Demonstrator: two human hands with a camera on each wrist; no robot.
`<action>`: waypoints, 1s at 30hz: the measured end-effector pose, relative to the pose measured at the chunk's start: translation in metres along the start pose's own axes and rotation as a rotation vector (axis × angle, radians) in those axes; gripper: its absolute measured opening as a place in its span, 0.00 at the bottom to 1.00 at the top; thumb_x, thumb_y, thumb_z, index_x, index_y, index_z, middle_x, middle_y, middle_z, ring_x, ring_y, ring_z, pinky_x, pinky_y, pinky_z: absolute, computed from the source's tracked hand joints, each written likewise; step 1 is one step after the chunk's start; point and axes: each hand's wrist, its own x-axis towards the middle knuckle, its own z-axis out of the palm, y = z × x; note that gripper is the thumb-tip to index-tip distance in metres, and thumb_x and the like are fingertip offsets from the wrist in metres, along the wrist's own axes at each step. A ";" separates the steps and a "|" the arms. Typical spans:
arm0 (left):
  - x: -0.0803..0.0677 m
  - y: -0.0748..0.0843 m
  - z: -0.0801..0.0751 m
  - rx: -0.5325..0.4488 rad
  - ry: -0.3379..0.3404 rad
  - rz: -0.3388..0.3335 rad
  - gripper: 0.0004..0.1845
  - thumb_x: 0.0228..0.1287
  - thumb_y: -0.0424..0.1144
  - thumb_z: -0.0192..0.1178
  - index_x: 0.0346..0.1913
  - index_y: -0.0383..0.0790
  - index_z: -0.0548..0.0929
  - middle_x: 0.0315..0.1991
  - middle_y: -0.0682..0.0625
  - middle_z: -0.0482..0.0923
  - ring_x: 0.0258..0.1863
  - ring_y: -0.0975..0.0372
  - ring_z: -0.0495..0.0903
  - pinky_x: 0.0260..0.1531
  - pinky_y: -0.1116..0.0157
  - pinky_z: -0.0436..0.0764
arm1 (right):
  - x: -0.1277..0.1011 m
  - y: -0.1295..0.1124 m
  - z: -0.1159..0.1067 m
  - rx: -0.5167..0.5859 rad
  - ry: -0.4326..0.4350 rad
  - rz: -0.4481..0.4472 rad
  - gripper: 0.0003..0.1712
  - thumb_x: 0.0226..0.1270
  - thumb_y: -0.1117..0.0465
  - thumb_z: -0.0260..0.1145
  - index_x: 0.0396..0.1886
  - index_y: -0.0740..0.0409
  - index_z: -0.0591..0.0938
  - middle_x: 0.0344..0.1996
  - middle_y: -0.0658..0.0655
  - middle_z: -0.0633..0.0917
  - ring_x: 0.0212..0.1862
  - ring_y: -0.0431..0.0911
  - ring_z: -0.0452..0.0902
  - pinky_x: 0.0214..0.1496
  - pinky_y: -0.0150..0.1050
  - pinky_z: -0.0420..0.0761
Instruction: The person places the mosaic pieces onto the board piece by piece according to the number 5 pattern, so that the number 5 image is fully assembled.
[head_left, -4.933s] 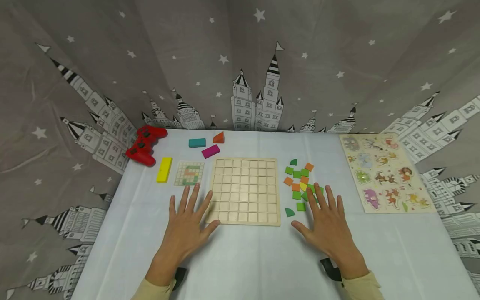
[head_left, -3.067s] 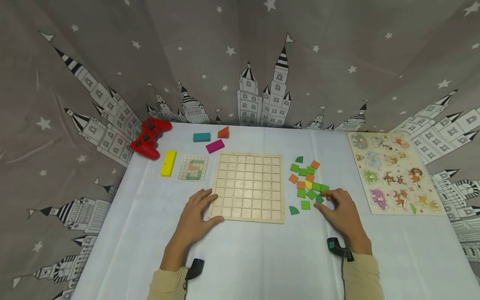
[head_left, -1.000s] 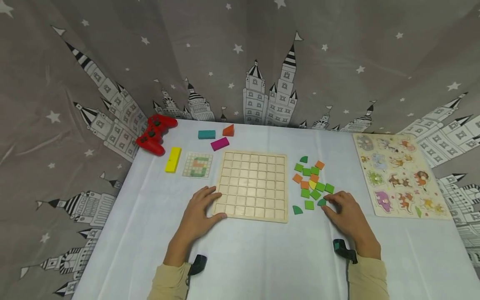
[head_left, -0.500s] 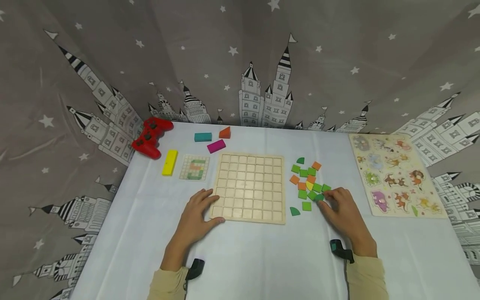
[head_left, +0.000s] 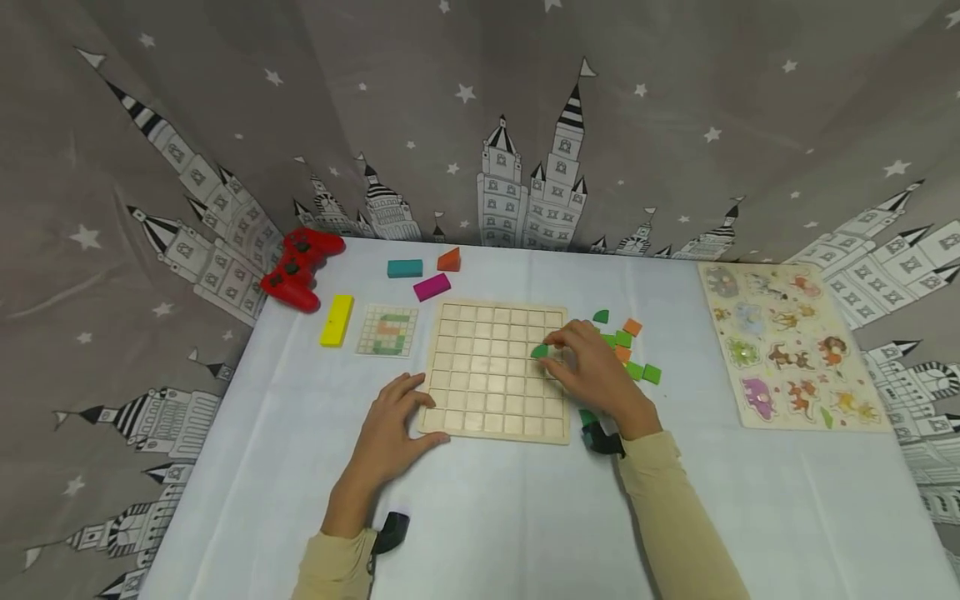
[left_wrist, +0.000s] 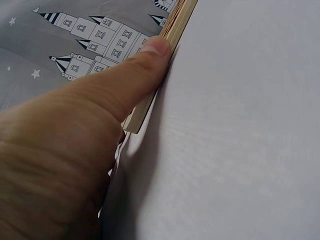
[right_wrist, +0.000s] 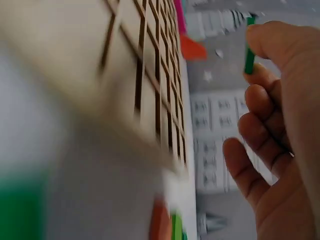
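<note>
Fingers of right hand (head_left: 592,371) pinch green piece (head_left: 539,352) over grid board (head_left: 480,392); left hand (head_left: 390,433) steadies it; no writing legible.

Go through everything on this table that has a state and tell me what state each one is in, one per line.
Left hand: rests on the near-left corner of the grid board, thumb against its edge.
Right hand: pinches a green piece above the board.
Green piece: held, not yet seated.
Grid board: flat, visible cells unfilled.
Loose pieces: scattered right of the board.
Animal puzzle: flat, pieces seated.
Pattern card: face up.
</note>
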 end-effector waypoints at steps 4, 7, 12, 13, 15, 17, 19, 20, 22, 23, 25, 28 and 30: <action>0.002 0.001 0.004 0.002 0.014 0.008 0.26 0.45 0.51 0.82 0.45 0.47 0.81 0.73 0.45 0.69 0.78 0.46 0.59 0.74 0.39 0.62 | 0.036 -0.005 0.016 -0.001 -0.092 -0.005 0.18 0.71 0.49 0.69 0.52 0.55 0.83 0.45 0.53 0.80 0.49 0.47 0.73 0.57 0.46 0.79; 0.002 0.001 0.006 0.012 0.012 0.005 0.27 0.45 0.51 0.82 0.44 0.48 0.80 0.73 0.45 0.69 0.77 0.46 0.60 0.73 0.39 0.63 | 0.056 -0.006 0.026 0.004 -0.151 -0.013 0.19 0.73 0.47 0.66 0.53 0.55 0.83 0.47 0.53 0.81 0.51 0.47 0.74 0.60 0.47 0.78; 0.002 0.002 0.006 0.037 0.005 0.000 0.27 0.47 0.53 0.81 0.44 0.48 0.78 0.73 0.45 0.68 0.77 0.46 0.59 0.74 0.39 0.63 | 0.077 -0.007 0.039 0.031 -0.196 -0.018 0.20 0.74 0.46 0.64 0.55 0.53 0.83 0.48 0.51 0.81 0.52 0.45 0.73 0.62 0.44 0.77; 0.001 0.002 0.006 0.040 0.007 0.000 0.27 0.47 0.54 0.81 0.44 0.48 0.78 0.73 0.45 0.68 0.77 0.45 0.59 0.74 0.39 0.63 | 0.080 -0.008 0.041 0.035 -0.200 -0.022 0.20 0.74 0.46 0.64 0.56 0.54 0.83 0.48 0.51 0.81 0.52 0.46 0.73 0.62 0.44 0.77; 0.000 0.002 0.004 0.042 0.011 -0.006 0.27 0.47 0.54 0.81 0.44 0.48 0.78 0.73 0.45 0.69 0.77 0.45 0.59 0.74 0.39 0.62 | 0.086 -0.010 0.044 0.030 -0.212 -0.038 0.21 0.74 0.47 0.64 0.56 0.55 0.83 0.48 0.52 0.81 0.52 0.46 0.73 0.62 0.44 0.77; 0.000 0.002 0.003 0.045 0.009 -0.009 0.27 0.47 0.53 0.81 0.44 0.49 0.78 0.73 0.45 0.68 0.77 0.45 0.59 0.74 0.39 0.62 | 0.090 -0.011 0.046 0.011 -0.226 -0.055 0.20 0.74 0.47 0.65 0.56 0.55 0.83 0.48 0.53 0.81 0.51 0.47 0.73 0.61 0.45 0.77; 0.000 0.002 0.003 0.045 0.006 -0.013 0.27 0.47 0.53 0.81 0.44 0.49 0.78 0.73 0.45 0.68 0.78 0.46 0.59 0.74 0.39 0.61 | 0.093 -0.012 0.049 -0.010 -0.239 -0.065 0.20 0.74 0.47 0.65 0.56 0.55 0.83 0.47 0.54 0.82 0.50 0.48 0.74 0.60 0.45 0.77; -0.001 0.003 0.003 0.045 0.006 -0.017 0.27 0.46 0.53 0.81 0.44 0.49 0.78 0.73 0.45 0.68 0.78 0.46 0.59 0.74 0.39 0.61 | 0.094 -0.012 0.050 -0.019 -0.246 -0.066 0.20 0.74 0.47 0.65 0.56 0.55 0.83 0.48 0.54 0.82 0.50 0.48 0.74 0.60 0.45 0.77; -0.001 0.003 0.003 0.047 0.005 -0.023 0.27 0.46 0.53 0.81 0.44 0.49 0.78 0.73 0.45 0.68 0.78 0.46 0.59 0.74 0.39 0.62 | 0.094 -0.013 0.052 -0.029 -0.253 -0.061 0.20 0.74 0.47 0.65 0.55 0.54 0.83 0.48 0.53 0.82 0.50 0.48 0.74 0.60 0.45 0.78; -0.002 0.003 0.003 0.045 0.005 -0.027 0.27 0.46 0.53 0.82 0.43 0.49 0.78 0.73 0.45 0.69 0.77 0.46 0.59 0.74 0.39 0.62 | 0.094 -0.013 0.053 -0.030 -0.251 -0.057 0.20 0.73 0.47 0.65 0.55 0.54 0.84 0.48 0.53 0.82 0.50 0.48 0.74 0.60 0.45 0.78; -0.002 0.003 0.004 0.043 0.008 -0.033 0.27 0.45 0.53 0.82 0.43 0.50 0.78 0.73 0.45 0.69 0.77 0.46 0.59 0.74 0.39 0.62 | 0.094 -0.013 0.054 -0.032 -0.247 -0.048 0.19 0.73 0.47 0.65 0.55 0.53 0.84 0.48 0.53 0.83 0.50 0.47 0.74 0.60 0.44 0.78; -0.002 0.003 0.004 0.036 0.010 -0.034 0.26 0.46 0.53 0.82 0.43 0.50 0.78 0.74 0.46 0.68 0.78 0.46 0.59 0.74 0.39 0.62 | 0.093 -0.013 0.054 -0.036 -0.229 -0.039 0.18 0.73 0.47 0.66 0.53 0.52 0.85 0.48 0.52 0.83 0.49 0.47 0.74 0.59 0.44 0.79; -0.002 0.004 0.005 0.031 0.010 -0.030 0.26 0.46 0.53 0.81 0.43 0.50 0.78 0.74 0.45 0.68 0.78 0.46 0.59 0.74 0.38 0.61 | 0.093 -0.013 0.054 -0.038 -0.220 -0.031 0.17 0.72 0.47 0.66 0.52 0.51 0.85 0.47 0.52 0.83 0.48 0.47 0.74 0.58 0.44 0.79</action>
